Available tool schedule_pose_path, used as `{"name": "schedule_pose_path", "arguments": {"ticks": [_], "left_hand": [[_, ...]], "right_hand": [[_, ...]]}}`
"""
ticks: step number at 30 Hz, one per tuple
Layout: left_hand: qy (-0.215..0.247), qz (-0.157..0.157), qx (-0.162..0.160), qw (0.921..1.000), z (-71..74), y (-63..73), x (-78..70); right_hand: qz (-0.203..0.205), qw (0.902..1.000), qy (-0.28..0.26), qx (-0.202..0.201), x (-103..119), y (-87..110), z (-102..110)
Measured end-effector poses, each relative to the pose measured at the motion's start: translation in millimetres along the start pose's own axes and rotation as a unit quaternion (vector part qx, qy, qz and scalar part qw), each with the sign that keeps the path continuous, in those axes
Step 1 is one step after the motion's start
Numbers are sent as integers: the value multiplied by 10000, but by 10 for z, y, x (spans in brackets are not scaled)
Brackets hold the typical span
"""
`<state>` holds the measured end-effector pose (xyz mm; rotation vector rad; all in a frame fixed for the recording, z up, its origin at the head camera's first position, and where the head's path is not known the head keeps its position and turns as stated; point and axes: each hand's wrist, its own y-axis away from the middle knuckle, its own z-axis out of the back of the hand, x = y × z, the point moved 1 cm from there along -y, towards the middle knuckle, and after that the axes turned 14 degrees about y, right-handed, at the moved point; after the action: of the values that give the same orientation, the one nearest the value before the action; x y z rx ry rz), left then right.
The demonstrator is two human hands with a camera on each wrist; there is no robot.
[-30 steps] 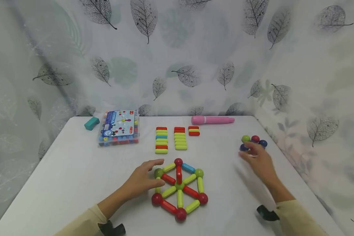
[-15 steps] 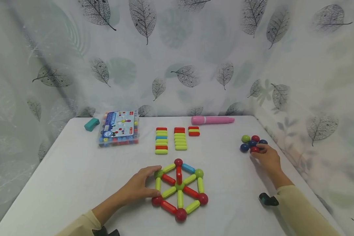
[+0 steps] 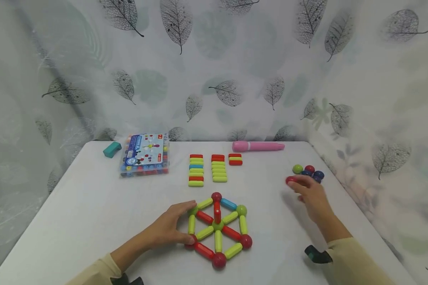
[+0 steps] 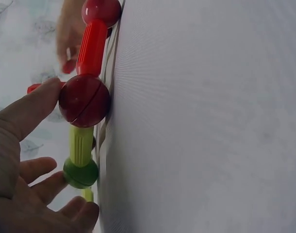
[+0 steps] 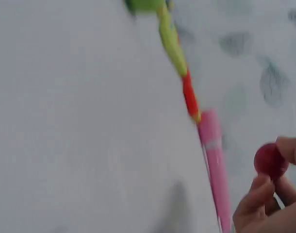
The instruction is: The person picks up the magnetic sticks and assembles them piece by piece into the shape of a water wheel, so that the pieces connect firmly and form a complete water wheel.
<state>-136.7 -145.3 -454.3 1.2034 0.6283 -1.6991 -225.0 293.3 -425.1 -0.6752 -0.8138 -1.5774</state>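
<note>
A flat hexagonal wheel of magnetic sticks and balls [image 3: 218, 226] lies at the table's front middle. One red stick [image 3: 217, 212] rises from its central green ball. My left hand [image 3: 169, 226] grips the wheel's left side, thumb on a red ball [image 4: 85, 101] and fingers at a green ball [image 4: 80, 173]. At the right, above the table, my right hand [image 3: 313, 198] pinches another red ball [image 5: 271, 161] between thumb and fingertips. Loose green, red and dark blue balls [image 3: 307, 172] sit just behind that hand, some partly hidden by it.
Rows of loose red, yellow-green and blue sticks [image 3: 196, 170] lie behind the wheel. A clear box of parts [image 3: 144, 154] and a teal block [image 3: 112, 149] stand at the back left. Along the back edge lies a pink marker-shaped object [image 3: 258, 146]. Leaf-printed curtains surround the table.
My right hand has taken a red ball from the loose group and drawn it left, off the table. The left hand came down onto the wheel's left side and stays there.
</note>
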Motion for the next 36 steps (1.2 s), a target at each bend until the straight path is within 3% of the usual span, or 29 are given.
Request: {"name": "schedule_pose_path", "arguments": {"ticks": [2,5,8,11,14,19,26,30,33,36], "left_hand": [[-45,-14,30,10000,-2,5,-3],[-67,-41,65,9999,-7,7,-13],[-112,-32,39,9999,0,23,-21],[-195,33,-64,9998,22,54,-18],[-256,78,-101,9996,34,68,-12],[-228,3,25,9997,13,27,-13],[-223,-7,105,9997,-2,4,-9],[-328,-10,-346,9989,59,-108,-30],[-660,-206,-918,9934,187,-342,-68],[-1367,-561,-1301,9804,322,-615,-84]], "right_hand": [[287,9917,-841,928,271,166,-265],[854,9683,-1121,2062,638,381,-676],[1291,9487,-973,2715,896,512,-1013],[1413,9380,-856,3049,1013,569,-1225],[1335,9370,-770,3134,1022,587,-1297],[1171,9438,-596,3032,946,578,-1238],[1332,9398,-507,3107,898,553,-1184],[1356,9491,-311,2825,867,565,-1120],[1483,9604,68,2360,820,575,-1046],[1734,9670,514,1794,750,592,-985]]}}
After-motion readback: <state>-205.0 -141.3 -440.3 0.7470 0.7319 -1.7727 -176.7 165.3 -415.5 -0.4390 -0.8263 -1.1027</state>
